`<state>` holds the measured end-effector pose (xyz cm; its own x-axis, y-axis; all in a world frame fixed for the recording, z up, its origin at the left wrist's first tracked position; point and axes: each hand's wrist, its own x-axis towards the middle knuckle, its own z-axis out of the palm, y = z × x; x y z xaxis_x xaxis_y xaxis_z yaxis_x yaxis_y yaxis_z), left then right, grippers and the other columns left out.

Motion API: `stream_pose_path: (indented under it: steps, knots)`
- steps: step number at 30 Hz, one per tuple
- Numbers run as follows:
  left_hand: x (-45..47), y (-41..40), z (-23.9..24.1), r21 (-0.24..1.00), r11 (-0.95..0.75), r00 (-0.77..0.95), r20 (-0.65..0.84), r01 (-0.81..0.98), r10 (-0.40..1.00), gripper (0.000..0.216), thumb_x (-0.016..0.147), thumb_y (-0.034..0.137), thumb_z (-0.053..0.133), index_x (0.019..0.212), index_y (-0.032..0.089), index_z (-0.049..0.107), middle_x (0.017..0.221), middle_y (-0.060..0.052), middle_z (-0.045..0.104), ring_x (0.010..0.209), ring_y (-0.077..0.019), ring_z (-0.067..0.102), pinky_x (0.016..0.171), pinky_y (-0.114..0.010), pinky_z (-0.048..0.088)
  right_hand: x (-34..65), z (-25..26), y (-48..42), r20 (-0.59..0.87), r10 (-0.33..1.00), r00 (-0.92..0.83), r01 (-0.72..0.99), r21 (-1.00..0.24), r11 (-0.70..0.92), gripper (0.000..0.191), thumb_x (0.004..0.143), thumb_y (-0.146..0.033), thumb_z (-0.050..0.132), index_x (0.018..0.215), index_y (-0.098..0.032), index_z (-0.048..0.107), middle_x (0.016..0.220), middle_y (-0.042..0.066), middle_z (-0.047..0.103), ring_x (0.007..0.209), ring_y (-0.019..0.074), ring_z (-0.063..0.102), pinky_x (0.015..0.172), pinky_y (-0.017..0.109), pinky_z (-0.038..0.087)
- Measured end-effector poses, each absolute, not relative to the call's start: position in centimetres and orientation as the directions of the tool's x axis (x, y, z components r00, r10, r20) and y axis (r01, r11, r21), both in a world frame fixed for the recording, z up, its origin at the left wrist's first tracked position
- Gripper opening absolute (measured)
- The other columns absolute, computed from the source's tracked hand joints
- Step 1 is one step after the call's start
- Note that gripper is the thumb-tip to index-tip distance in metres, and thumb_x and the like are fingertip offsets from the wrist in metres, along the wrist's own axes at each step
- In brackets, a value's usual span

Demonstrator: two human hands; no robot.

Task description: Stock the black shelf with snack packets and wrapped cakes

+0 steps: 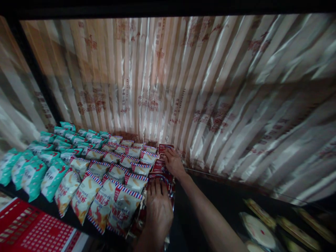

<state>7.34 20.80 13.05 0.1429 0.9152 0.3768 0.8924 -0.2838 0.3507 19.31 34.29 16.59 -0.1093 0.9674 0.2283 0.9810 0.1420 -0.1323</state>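
My left hand lies over the front of a column of dark red snack packets, its fingers stretched out and touching a packet; the thumb is hidden. Farther back, my right hand rests with extended fingers against the rear packets of that column. Directly left stand rows of white snack bags with red-and-blue striped edges, filled and leaning upright. Beyond them are rows of teal snack bags. The lower part of the red column is dark and partly covered by my left hand.
The black shelf has a dark frame post at the left. Wrinkled printed plastic sheeting hangs behind. A red basket sits at lower left. Flat wrapped packages lie at lower right.
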Motion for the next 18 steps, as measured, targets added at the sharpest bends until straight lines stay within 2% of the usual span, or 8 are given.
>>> stream_pose_path:
  steps: [2,4,6,8,10,14,18]
  knots:
    - [7.2,20.7,13.3,0.353,-0.282,0.144,0.370,0.892,0.918,0.040,0.081,0.016,0.044,0.120,0.011,0.054,0.125,-0.015,0.053,0.116,-0.0291,0.047,0.098,-0.045,0.036,20.1,15.7,32.8,0.297,0.954,-0.039,0.979,-0.181,0.097,0.053,0.093,-0.037,0.018,0.133,-0.013,0.043,0.144,0.009,0.036,0.138,0.0211,0.018,0.111,0.039,0.017]
    - [7.2,20.6,13.5,0.349,-0.279,0.141,0.371,0.895,0.918,0.040,0.081,0.015,0.043,0.120,0.011,0.054,0.125,-0.015,0.053,0.115,-0.0289,0.048,0.097,-0.045,0.037,20.8,14.3,31.5,0.308,0.950,0.053,0.964,-0.263,0.032,0.058,0.093,-0.041,0.013,0.139,-0.011,0.034,0.149,0.009,0.027,0.139,0.0196,0.013,0.112,0.038,0.017]
    - [7.2,20.6,13.8,0.335,-0.277,0.139,0.382,0.901,0.914,0.040,0.081,0.013,0.043,0.120,0.011,0.054,0.125,-0.016,0.053,0.115,-0.0289,0.048,0.096,-0.044,0.038,21.4,12.8,30.7,0.249,0.954,0.165,0.928,-0.367,-0.065,0.063,0.093,-0.044,0.009,0.143,-0.009,0.021,0.152,0.009,0.019,0.140,0.0176,0.011,0.112,0.036,0.018]
    - [7.3,20.5,13.8,0.317,-0.283,0.145,0.396,0.905,0.907,0.041,0.081,0.012,0.043,0.120,0.010,0.054,0.124,-0.016,0.053,0.115,-0.0290,0.048,0.096,-0.044,0.038,21.6,11.5,30.5,0.178,0.956,0.232,0.881,-0.455,-0.129,0.067,0.092,-0.047,0.005,0.143,-0.007,0.019,0.151,0.010,0.019,0.140,0.0167,0.010,0.113,0.036,0.016]
    - [7.4,20.5,13.6,0.304,-0.282,0.143,0.408,0.910,0.902,0.041,0.081,0.012,0.044,0.120,0.010,0.055,0.123,-0.016,0.054,0.114,-0.0294,0.049,0.095,-0.045,0.039,21.7,10.5,30.8,0.171,0.960,0.222,0.846,-0.524,-0.102,0.072,0.090,-0.050,0.002,0.141,-0.005,0.025,0.150,0.012,0.024,0.140,0.0168,0.011,0.114,0.036,0.012]
    - [7.5,20.7,13.3,0.299,-0.265,0.126,0.415,0.917,0.901,0.040,0.080,0.011,0.045,0.119,0.011,0.056,0.123,-0.016,0.055,0.113,-0.0291,0.051,0.095,-0.044,0.041,21.5,9.8,31.8,0.292,0.942,0.164,0.778,-0.626,0.059,0.078,0.087,-0.059,0.005,0.138,-0.006,0.034,0.144,0.013,0.035,0.138,0.0179,0.019,0.115,0.037,0.003]
    - [7.4,20.6,13.9,0.322,-0.254,0.114,0.397,0.912,0.911,0.038,0.084,0.013,0.042,0.119,0.012,0.057,0.126,-0.015,0.054,0.116,-0.0290,0.049,0.098,-0.044,0.039,21.7,10.2,31.7,0.321,0.927,0.191,0.683,-0.722,0.109,0.081,0.083,-0.067,0.015,0.138,-0.011,0.036,0.145,0.010,0.035,0.138,0.0192,0.019,0.115,0.039,0.003]
